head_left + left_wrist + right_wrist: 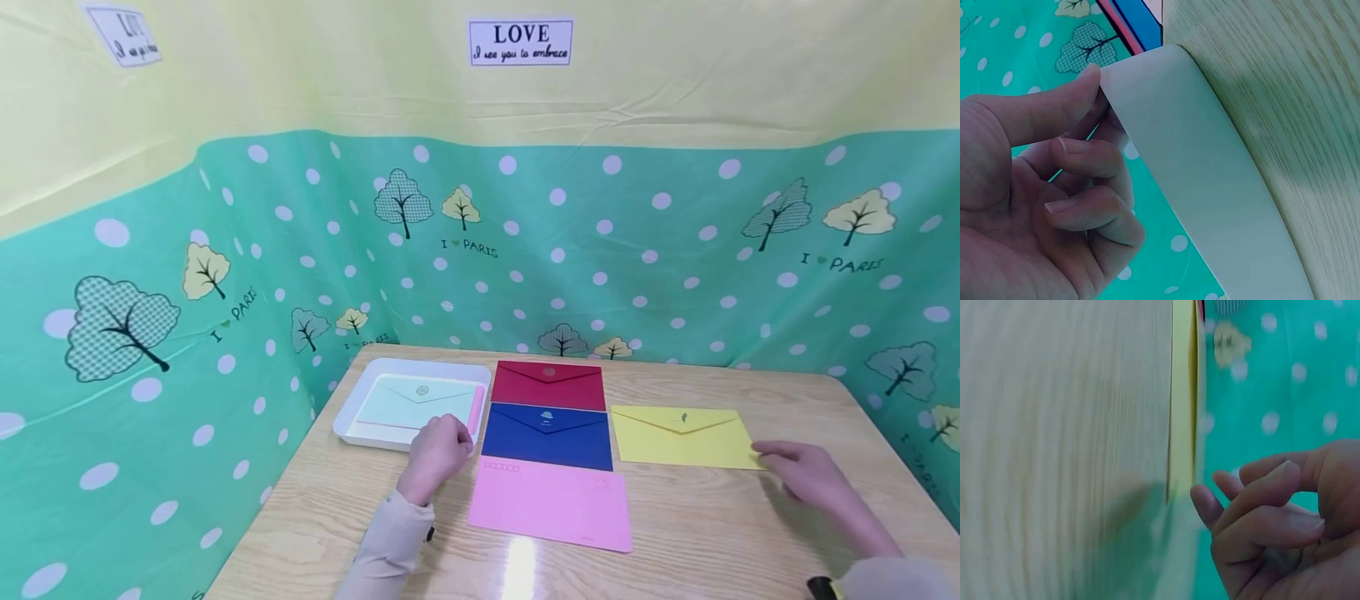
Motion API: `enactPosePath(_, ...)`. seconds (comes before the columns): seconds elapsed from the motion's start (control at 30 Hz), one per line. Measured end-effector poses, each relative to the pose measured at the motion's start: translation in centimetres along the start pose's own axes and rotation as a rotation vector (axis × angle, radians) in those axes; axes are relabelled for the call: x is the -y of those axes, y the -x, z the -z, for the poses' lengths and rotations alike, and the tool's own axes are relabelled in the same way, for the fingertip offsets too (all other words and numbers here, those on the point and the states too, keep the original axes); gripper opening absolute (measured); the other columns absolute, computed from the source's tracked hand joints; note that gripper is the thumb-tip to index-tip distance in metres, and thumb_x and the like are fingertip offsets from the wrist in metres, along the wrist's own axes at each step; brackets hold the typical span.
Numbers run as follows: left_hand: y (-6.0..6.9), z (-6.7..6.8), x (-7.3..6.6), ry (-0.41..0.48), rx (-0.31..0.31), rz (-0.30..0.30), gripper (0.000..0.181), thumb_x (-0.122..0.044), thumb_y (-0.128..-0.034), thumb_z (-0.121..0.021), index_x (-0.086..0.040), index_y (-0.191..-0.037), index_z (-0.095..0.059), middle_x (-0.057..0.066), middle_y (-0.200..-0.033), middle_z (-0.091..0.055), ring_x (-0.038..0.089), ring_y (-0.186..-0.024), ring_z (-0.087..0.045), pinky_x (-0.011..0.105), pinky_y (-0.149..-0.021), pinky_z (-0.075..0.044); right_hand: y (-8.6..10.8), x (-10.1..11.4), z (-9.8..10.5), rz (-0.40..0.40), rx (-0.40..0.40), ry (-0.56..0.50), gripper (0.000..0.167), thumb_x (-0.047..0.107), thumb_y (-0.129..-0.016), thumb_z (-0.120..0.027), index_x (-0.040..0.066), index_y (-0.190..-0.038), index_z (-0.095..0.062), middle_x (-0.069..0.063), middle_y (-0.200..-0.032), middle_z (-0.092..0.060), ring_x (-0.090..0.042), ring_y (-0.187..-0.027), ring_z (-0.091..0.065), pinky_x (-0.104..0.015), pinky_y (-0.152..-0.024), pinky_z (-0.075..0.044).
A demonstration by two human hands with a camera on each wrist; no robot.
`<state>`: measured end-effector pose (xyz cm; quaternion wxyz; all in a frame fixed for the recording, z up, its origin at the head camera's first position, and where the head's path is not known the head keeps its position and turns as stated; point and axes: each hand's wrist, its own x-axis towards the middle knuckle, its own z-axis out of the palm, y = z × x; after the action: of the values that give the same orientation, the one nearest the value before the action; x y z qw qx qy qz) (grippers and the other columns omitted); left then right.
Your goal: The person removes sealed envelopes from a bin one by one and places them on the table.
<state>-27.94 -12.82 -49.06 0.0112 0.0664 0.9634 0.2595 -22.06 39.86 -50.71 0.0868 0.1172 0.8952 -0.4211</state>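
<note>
My left hand (437,454) is at the near right corner of the white tray (356,392). In the left wrist view, its thumb and forefinger pinch the tray's rim (1166,125) while the other fingers curl loosely. Inside the tray lies a pale mint envelope (420,406) with a pink envelope (477,408) showing beneath its right side. My right hand (813,479) touches the right end of a yellow envelope (678,446), which lies on the table. In the right wrist view, the fingers (1254,544) are loosely bent beside that end.
Between tray and yellow envelope, a red envelope (517,385), a blue envelope (517,442) and a pink envelope (547,508) lie in a column on the wooden table (712,533). A green dotted curtain (645,267) hangs behind and at both sides.
</note>
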Motion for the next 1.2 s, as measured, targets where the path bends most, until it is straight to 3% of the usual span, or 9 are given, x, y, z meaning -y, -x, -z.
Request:
enactPosePath(0.1, 0.0, 0.1, -0.1, 0.007, 0.006, 0.001, 0.018, 0.001, -0.0865, -0.072, -0.011, -0.073, -0.077, -0.002, -0.065, -0.059, 0.016, -0.060, -0.052, 0.032, -0.054, -0.042, 1.3, 1.7, -2.1, 0.133, 0.001, 0.097, 0.047, 0.012, -0.104, -0.050, -0.015, -0.143, -0.050, -0.027, -0.101, -0.067, -0.020, -0.049, -0.052, -0.032, -0.046, -0.044)
enactPosePath(0.13, -0.1, 0.1, -0.1, 0.010, 0.008, 0.001, 0.019, 0.001, -0.0867, -0.072, -0.011, -0.073, -0.077, -0.002, -0.064, -0.059, 0.016, -0.059, -0.052, 0.032, -0.054, -0.042, 1.7, 2.2, -2.9, 0.183, 0.001, 0.134, 0.045, 0.011, -0.104, -0.052, -0.014, -0.142, -0.053, -0.032, -0.113, -0.065, -0.027, -0.056, -0.060, -0.036, -0.051, -0.050)
enactPosePath(0.17, -0.1, 0.1, -0.1, 0.012, 0.011, 0.003, 0.019, 0.002, -0.0868, -0.071, -0.011, -0.073, -0.077, -0.002, -0.063, -0.059, 0.016, -0.059, -0.052, 0.032, -0.054, -0.042, 2.1, 2.7, -3.6, 0.238, 0.001, 0.175, 0.044, 0.010, -0.103, -0.054, -0.014, -0.140, -0.055, -0.036, -0.124, -0.062, -0.034, -0.066, -0.066, -0.041, -0.057, -0.055)
enactPosePath(0.23, -0.1, 0.1, -0.1, 0.018, 0.010, 0.005, 0.019, 0.002, -0.0866, -0.071, -0.011, -0.073, -0.077, -0.002, -0.063, -0.059, 0.016, -0.060, -0.052, 0.032, -0.055, -0.042, 2.7, 3.6, -4.9, 0.321, -0.006, 0.253, 0.042, 0.007, -0.101, -0.058, -0.012, -0.138, -0.058, -0.038, -0.131, -0.059, -0.049, -0.091, -0.068, -0.055, -0.076, -0.058)
enactPosePath(0.33, -0.1, 0.2, 0.0, 0.009, 0.006, 0.010, 0.018, 0.000, -0.0880, -0.073, -0.011, -0.074, -0.077, -0.002, -0.066, -0.060, 0.016, -0.062, -0.054, 0.033, -0.056, -0.044, 3.3, 4.6, -6.6, 0.402, -0.009, 0.367, 0.040, 0.001, -0.096, -0.061, -0.014, -0.133, -0.061, -0.043, -0.136, -0.052, -0.064, -0.123, -0.050, -0.074, -0.095, -0.044)
enactPosePath(0.67, -0.1, 0.1, 0.0, 0.015, 0.012, -0.001, 0.020, 0.002, -0.0871, -0.071, -0.010, -0.073, -0.076, -0.002, -0.062, -0.057, 0.016, -0.060, -0.052, 0.031, -0.054, -0.042, 3.3, 5.2, -8.8, 0.381, -0.014, 0.530, 0.048, -0.001, -0.091, -0.059, -0.019, -0.135, -0.055, -0.046, -0.140, -0.045, -0.064, -0.125, -0.049, -0.073, -0.096, -0.045)
enactPosePath(0.97, -0.3, 0.1, 0.0, 0.001, 0.004, 0.006, 0.020, 0.000, -0.0876, -0.073, -0.012, -0.072, -0.076, -0.002, -0.063, -0.058, 0.016, -0.060, -0.052, 0.032, -0.055, -0.042, 2.5, 5.8, -8.8, 0.358, -0.038, 0.546, 0.050, -0.001, -0.093, -0.055, -0.017, -0.140, -0.052, -0.045, -0.142, -0.042, -0.063, -0.121, -0.053, -0.071, -0.087, -0.050)
enactPosePath(1.2, -0.2, 0.0, 0.1, 0.005, 0.015, 0.010, 0.016, -0.005, -0.0901, -0.076, -0.012, -0.076, -0.077, -0.002, -0.067, -0.061, 0.016, -0.063, -0.055, 0.033, -0.057, -0.046, 2.0, 6.1, -9.2, 0.333, 0.004, 0.560, 0.050, 0.000, -0.093, -0.055, -0.019, -0.139, -0.051, -0.046, -0.141, -0.042, -0.064, -0.125, -0.050, -0.071, -0.095, -0.046)
